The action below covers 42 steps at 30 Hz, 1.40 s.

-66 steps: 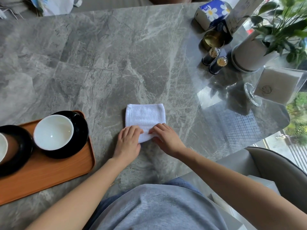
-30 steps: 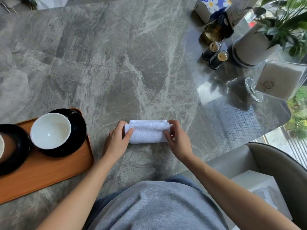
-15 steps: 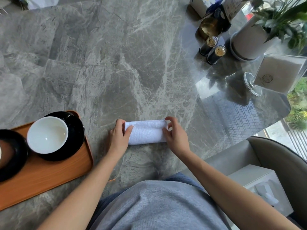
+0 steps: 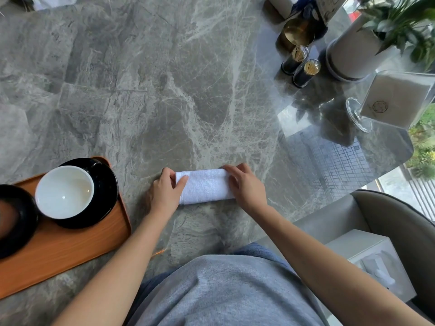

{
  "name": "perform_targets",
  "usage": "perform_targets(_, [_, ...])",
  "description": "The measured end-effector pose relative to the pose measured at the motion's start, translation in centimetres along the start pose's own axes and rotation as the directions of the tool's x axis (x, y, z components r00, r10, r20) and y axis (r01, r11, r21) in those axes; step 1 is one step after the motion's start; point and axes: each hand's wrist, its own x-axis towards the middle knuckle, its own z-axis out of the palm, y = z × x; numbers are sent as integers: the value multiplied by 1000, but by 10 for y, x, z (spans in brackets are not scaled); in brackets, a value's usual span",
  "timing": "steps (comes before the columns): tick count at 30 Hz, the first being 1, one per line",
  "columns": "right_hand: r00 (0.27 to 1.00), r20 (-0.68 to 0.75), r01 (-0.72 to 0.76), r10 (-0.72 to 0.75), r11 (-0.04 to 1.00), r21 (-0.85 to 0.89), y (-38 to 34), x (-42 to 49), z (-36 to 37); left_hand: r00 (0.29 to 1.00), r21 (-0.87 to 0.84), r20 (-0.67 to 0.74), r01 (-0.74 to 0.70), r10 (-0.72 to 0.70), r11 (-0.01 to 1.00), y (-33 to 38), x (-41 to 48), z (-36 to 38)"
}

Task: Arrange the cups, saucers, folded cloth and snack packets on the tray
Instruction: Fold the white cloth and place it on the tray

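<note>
A white cloth (image 4: 204, 185), folded into a narrow strip, lies on the grey marble table near its front edge. My left hand (image 4: 166, 191) grips its left end, thumb on top. My right hand (image 4: 244, 184) holds its right end. To the left, an orange wooden tray (image 4: 70, 245) carries a white cup (image 4: 64, 191) on a black saucer (image 4: 103, 196). A second black saucer (image 4: 16, 222) sits at the frame's left edge. No snack packets are in view.
At the far right stand a gold cup (image 4: 297, 32), two dark toothpick holders (image 4: 299, 65), a white plant pot (image 4: 353, 52) and a clear napkin holder (image 4: 395, 100). A grey chair (image 4: 400, 227) with a tissue box (image 4: 374, 262) is at the lower right.
The cloth, a wider square 2.2 s ago, has been folded over into a narrow strip. Both hands have moved to its two ends and hold it there.
</note>
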Motion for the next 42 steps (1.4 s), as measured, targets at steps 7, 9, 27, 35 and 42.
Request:
perform_targets(7, [1000,-5,14,-15,997,-73,-1,-3,5,997,111,-32,-66,70,992,-2,-2,3])
perform_targets(9, [1000,-10,17,-18,996,-83,0,-3,6,997,133,-21,-70,74,989,-2,0,2])
perform_targets(27, [937,-129,311,-326,943,-122,-15,-25,-7,889,105,-148,-422,434,901,-3,-33,-3])
perform_targets(35, [949,179,294,-258,931,-216,-16,-10,17,898,434,219,-440,381,786,-5,-26,19])
perform_targets(42, [966,169,218,-195,966,-135,-2,7,13,927,355,205,-370,315,858,-9,-7,15])
